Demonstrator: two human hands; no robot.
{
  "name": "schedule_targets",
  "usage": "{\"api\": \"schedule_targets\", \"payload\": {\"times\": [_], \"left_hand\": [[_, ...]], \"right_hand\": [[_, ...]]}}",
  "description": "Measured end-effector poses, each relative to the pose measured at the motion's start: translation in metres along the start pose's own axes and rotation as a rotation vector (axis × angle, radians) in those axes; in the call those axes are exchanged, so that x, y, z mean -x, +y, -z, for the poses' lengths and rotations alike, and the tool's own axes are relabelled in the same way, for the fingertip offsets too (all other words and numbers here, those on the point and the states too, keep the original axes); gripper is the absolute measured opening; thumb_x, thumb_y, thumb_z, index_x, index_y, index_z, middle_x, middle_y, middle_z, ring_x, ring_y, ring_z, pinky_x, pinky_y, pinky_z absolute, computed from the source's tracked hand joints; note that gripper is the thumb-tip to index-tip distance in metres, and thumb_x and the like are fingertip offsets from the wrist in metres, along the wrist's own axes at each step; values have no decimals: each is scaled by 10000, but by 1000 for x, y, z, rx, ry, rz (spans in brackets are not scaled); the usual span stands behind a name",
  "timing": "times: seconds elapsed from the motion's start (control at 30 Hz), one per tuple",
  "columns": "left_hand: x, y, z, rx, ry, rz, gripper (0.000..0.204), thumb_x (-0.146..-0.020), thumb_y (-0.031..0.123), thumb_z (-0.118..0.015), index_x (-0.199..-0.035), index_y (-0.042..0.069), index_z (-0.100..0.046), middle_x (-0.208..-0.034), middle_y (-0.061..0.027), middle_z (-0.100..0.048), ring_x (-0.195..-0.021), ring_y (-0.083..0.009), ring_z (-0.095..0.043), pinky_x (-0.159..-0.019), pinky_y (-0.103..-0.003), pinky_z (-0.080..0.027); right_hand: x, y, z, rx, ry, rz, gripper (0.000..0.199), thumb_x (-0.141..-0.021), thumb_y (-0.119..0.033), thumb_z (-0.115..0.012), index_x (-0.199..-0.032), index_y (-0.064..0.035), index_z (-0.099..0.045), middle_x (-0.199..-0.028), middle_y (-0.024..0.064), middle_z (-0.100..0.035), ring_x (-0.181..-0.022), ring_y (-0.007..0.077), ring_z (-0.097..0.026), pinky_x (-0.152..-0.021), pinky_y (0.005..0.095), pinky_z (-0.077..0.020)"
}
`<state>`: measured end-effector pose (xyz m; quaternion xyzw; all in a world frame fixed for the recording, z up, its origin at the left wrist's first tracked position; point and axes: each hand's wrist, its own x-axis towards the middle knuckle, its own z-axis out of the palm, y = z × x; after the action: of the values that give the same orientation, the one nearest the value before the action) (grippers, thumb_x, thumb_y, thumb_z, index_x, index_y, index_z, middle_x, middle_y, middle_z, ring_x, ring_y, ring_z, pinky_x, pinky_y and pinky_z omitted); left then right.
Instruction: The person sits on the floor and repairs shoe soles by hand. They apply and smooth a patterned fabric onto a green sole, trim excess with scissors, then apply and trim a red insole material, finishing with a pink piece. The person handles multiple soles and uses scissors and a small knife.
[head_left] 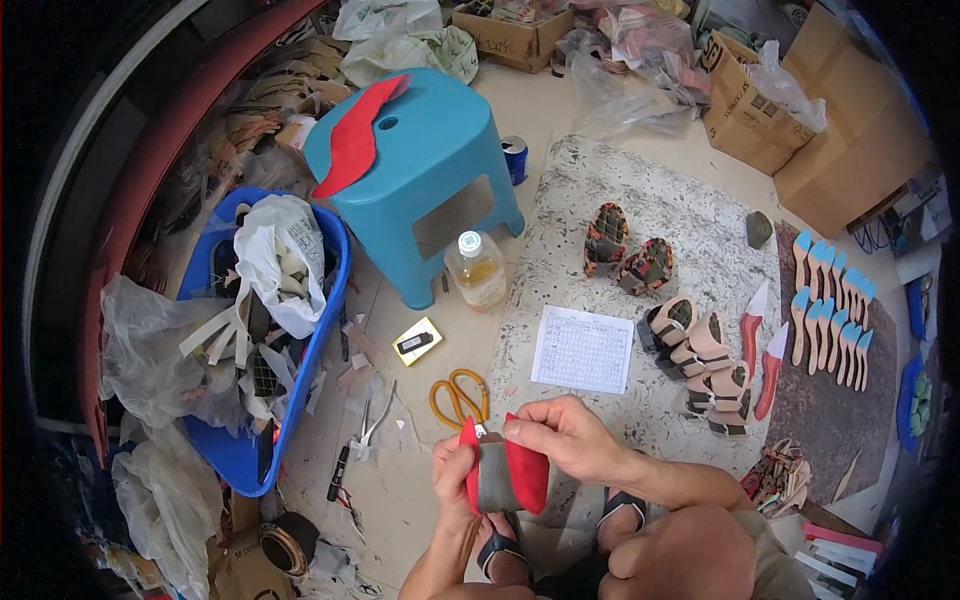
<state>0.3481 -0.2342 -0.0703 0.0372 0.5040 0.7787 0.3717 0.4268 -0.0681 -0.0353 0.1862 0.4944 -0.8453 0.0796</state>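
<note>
My left hand (455, 478) and my right hand (572, 432) hold a red shoe upper (527, 478) between them, above my sandalled feet. Its two red ends are drawn up, and a grey-green inner face shows in the middle. The left thumb presses on one red end; the right thumb and fingers pinch the top edge of the other. Just beyond the upper lie orange-handled scissors (461, 397). A printed sheet (581, 349) lies ahead on the speckled board (560, 240). Another red piece (366, 138) is draped over the blue stool (430, 130).
Left, a blue tub (340, 300) holds scraps and bags. A bottle (477, 270), a yellow box (416, 341), pliers (375, 418) and a black marker (340, 472) stand or lie nearby. To the right are stacked beige uppers (712, 345), red-and-white pieces (771, 370), rows of insoles (825, 270) and cartons (850, 120).
</note>
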Motion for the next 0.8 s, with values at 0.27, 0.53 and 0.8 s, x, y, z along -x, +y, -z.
{"api": "schedule_targets", "payload": {"times": [0.27,0.53,0.8], "left_hand": [[0,4,-5,24,76,67,371,-887,287,-525,-846,-54,-667,-707,-56,-647,-579,-105,-566,-553,-240,-440],[-7,4,-18,380,317,201,331,-911,321,-493,-921,13,-615,-803,-90,-661,-645,-186,-625,-597,-323,-497],[-10,-3,-5,343,417,98,312,-927,324,-493,-893,30,-592,-798,-95,-651,-642,-180,-629,-611,-332,-522]], "right_hand": [[2,3,-6,98,0,53,243,-957,-222,-609,-935,14,-664,-757,-33,-619,-669,29,-523,-589,219,-429],[-16,10,-5,295,431,308,268,-971,-139,-579,-1176,19,-644,-806,-10,-603,-704,40,-508,-612,218,-437],[8,13,-17,557,157,353,339,-941,-179,-636,-1235,-10,-632,-719,107,-552,-636,143,-533,-587,289,-431]]}}
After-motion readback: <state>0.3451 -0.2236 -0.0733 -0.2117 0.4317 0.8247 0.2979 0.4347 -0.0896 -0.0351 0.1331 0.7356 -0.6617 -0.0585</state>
